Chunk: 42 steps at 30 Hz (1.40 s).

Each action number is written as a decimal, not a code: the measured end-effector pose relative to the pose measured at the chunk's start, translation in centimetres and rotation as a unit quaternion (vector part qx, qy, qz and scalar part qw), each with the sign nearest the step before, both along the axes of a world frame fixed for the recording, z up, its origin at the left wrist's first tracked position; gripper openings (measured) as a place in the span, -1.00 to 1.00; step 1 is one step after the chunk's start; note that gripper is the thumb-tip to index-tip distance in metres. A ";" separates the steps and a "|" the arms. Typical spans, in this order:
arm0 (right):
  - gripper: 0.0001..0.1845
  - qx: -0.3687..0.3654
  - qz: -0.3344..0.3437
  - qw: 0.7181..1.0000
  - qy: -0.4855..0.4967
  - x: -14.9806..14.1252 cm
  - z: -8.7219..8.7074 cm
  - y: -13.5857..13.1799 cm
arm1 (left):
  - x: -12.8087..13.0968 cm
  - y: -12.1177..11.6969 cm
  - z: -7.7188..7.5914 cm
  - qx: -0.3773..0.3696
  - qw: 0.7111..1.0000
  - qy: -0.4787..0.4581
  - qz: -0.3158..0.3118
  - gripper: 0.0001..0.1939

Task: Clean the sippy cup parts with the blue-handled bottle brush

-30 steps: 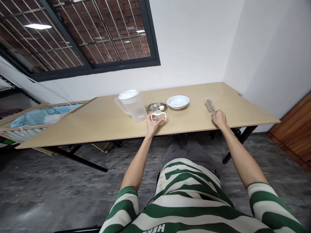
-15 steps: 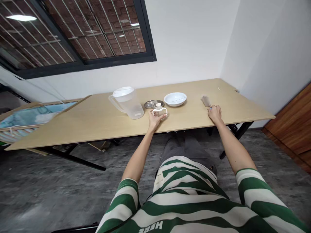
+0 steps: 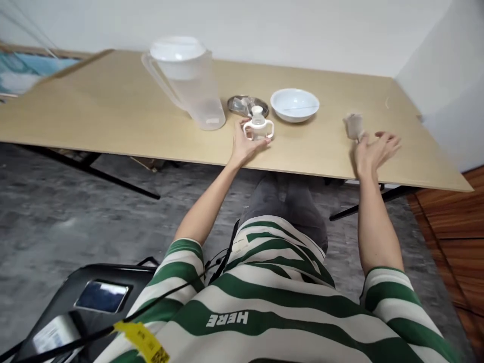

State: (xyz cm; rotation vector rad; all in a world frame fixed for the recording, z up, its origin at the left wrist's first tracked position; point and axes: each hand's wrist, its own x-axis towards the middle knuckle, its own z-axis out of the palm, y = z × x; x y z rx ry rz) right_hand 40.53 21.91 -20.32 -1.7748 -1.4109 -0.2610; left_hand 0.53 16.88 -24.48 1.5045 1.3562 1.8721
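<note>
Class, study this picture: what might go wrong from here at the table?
1. The two-handled bottle in the left hand is close to the metal dish; pushing it back might knock the dish.
2. The right hand has fingers spread beside the blurred brush; any hold looks loose, so the brush might slip.

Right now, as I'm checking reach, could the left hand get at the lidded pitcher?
Probably yes: nothing visible stands between the left hand and the lidded pitcher, though that hand holds the two-handled bottle.
</note>
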 end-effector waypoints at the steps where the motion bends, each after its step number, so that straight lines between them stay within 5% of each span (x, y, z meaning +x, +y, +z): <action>1: -0.64 0.048 0.009 0.999 0.002 -0.4 0.1 0.0 | -0.4 -0.1 -0.1 0.011 1.000 0.019 0.001 -0.18; 4: -0.59 0.143 0.101 0.984 -0.023 -2.5 0.8 -0.5 | -1.4 -1.1 1.6 0.047 0.997 0.020 0.052 -0.44; 8: -0.60 0.196 0.249 0.948 -0.029 -7.3 1.7 -0.5 | -2.5 -0.5 6.4 0.082 0.988 0.003 0.129 -0.61; 13: -0.49 0.208 0.411 0.886 -0.044 -14.0 2.4 1.6 | -4.7 5.8 12.2 0.073 0.990 0.073 0.098 -0.57; 17: -0.50 0.184 0.497 0.845 -0.064 -18.2 2.2 3.0 | -6.3 11.1 14.4 0.032 0.967 0.226 0.117 -0.52; 23: -0.53 0.160 0.541 0.824 -0.048 -20.9 0.3 4.4 | -7.9 13.3 12.0 -0.038 0.934 0.312 0.173 -0.53; 27: -0.53 0.150 0.545 0.825 -0.024 -21.2 -0.5 5.1 | -8.4 13.8 10.4 -0.138 0.891 0.386 0.195 -0.71; 33: -0.55 0.140 0.538 0.832 -0.003 -20.6 -0.2 5.6 | -7.7 15.2 9.9 -0.285 0.807 0.464 0.227 -0.76; 42: -0.55 0.100 0.518 0.850 0.009 -19.6 -0.5 6.1 | -7.5 15.8 9.2 -0.342 0.750 0.527 0.209 -0.70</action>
